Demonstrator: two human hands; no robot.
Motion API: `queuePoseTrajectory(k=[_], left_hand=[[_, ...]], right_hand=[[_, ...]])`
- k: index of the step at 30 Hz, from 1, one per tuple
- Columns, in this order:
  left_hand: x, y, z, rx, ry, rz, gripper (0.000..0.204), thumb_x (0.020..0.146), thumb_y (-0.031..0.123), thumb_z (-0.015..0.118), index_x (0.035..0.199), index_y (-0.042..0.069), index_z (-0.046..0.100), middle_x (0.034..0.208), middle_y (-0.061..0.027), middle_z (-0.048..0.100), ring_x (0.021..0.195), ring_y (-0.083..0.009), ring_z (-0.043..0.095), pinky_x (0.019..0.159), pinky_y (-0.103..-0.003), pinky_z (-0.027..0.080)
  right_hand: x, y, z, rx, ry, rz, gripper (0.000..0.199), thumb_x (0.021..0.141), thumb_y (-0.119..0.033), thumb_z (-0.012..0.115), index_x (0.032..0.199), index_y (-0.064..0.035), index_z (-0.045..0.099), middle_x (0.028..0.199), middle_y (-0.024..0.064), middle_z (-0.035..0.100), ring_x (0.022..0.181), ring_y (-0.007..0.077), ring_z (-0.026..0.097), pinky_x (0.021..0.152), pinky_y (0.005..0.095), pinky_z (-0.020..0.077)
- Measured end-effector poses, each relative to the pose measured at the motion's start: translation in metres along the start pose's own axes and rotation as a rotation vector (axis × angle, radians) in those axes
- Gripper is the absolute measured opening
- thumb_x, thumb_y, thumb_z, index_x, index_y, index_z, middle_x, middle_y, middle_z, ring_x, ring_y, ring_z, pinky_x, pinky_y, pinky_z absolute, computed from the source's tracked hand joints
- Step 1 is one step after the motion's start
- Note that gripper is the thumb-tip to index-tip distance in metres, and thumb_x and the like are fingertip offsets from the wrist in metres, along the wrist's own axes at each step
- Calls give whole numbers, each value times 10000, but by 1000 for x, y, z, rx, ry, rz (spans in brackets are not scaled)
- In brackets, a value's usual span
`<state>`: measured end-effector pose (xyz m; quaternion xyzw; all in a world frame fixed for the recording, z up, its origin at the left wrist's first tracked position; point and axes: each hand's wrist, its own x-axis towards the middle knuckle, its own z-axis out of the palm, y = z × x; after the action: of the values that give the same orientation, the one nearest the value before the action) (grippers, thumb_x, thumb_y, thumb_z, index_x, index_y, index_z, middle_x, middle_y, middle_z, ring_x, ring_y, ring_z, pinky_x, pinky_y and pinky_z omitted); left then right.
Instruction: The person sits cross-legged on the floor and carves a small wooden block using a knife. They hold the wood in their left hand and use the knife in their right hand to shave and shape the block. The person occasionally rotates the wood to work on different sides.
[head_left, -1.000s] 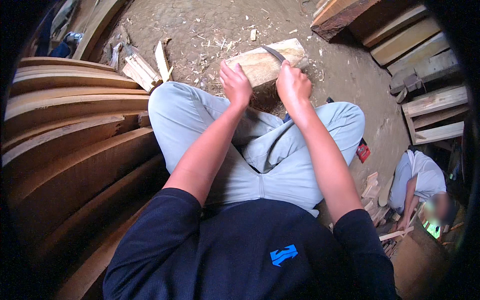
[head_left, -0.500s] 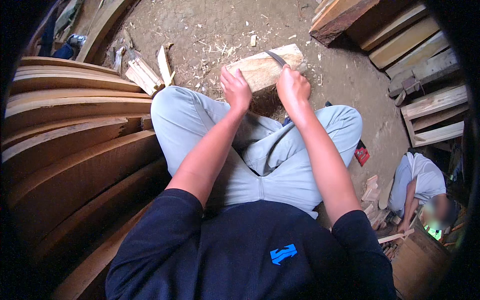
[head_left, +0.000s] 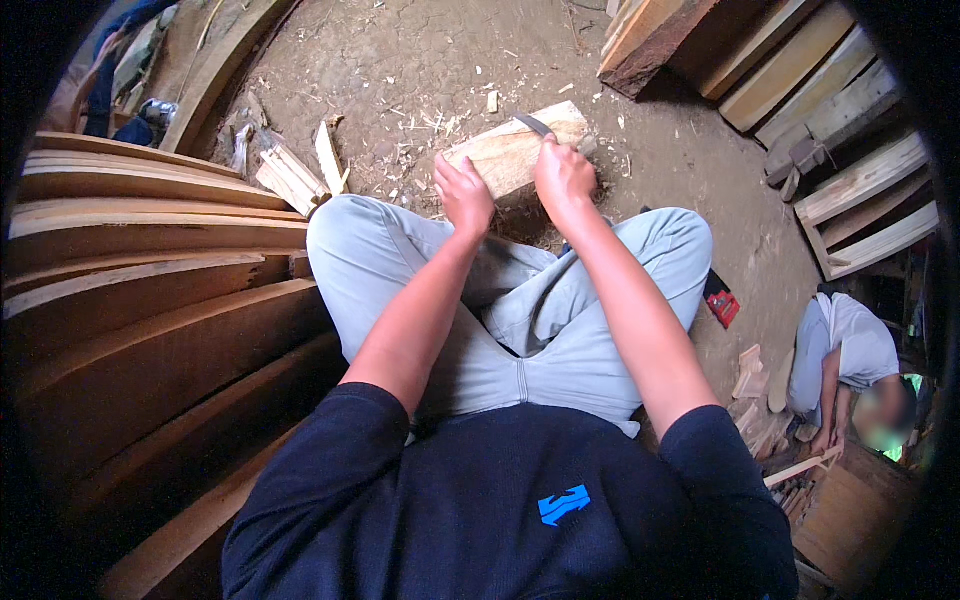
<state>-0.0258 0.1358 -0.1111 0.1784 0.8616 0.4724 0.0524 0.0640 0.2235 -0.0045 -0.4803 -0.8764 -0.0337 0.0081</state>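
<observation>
Wood block [head_left: 510, 155] held by left hand [head_left: 465, 193], right hand [head_left: 563, 178] gripping blade [head_left: 533, 124], red package [head_left: 721, 304] on dirt

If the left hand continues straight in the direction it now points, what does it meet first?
The left hand already rests against the pale wood block, so it would press into that block first. Beyond it lies chip-strewn dirt ground, though depth is unclear.
</observation>
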Motion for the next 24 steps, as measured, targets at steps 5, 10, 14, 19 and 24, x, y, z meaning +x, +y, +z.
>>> queuePoseTrajectory(k=[5, 10, 14, 19, 24], left_hand=[[1, -2, 0, -2, 3, -15, 565, 1020, 335, 439, 1414, -58, 340, 1338, -310, 468, 1207, -484, 460, 1025, -508, 362], [0, -1, 4, -3, 2, 25, 569, 1017, 329, 445, 1416, -61, 331, 1337, -310, 469, 1207, -488, 459, 1024, -513, 363], [1, -2, 6, 1, 12, 16, 573, 1013, 322, 452, 1415, -67, 328, 1338, -314, 467, 1212, -488, 458, 1023, -512, 365], [-1, -3, 1, -11, 11, 3, 575, 1016, 322, 441, 1417, -74, 327, 1352, -317, 460, 1232, -478, 453, 1040, -499, 355], [2, -2, 3, -28, 35, 15, 569, 1014, 317, 449, 1415, -70, 333, 1347, -310, 466, 1217, -480, 461, 1026, -503, 367]], right_hand=[[-12, 5, -7, 29, -53, -2, 202, 935, -114, 507, 1057, -39, 649, 854, 217, 715, 793, 336, 734, 656, 426, 602], [13, 7, 23, -126, 146, -17, 132, 887, -103, 564, 948, -41, 664, 773, 147, 728, 740, 245, 743, 594, 376, 605], [27, 5, 15, -67, 110, -16, 130, 875, -105, 571, 895, -39, 682, 811, 151, 733, 762, 261, 743, 632, 384, 607], [-3, 8, -12, 14, -22, 4, 183, 910, -120, 531, 964, -27, 680, 869, 183, 732, 820, 305, 740, 682, 407, 607], [-5, 10, -3, -41, 19, -12, 155, 914, -121, 540, 975, -48, 662, 845, 164, 735, 782, 281, 744, 635, 382, 607]])
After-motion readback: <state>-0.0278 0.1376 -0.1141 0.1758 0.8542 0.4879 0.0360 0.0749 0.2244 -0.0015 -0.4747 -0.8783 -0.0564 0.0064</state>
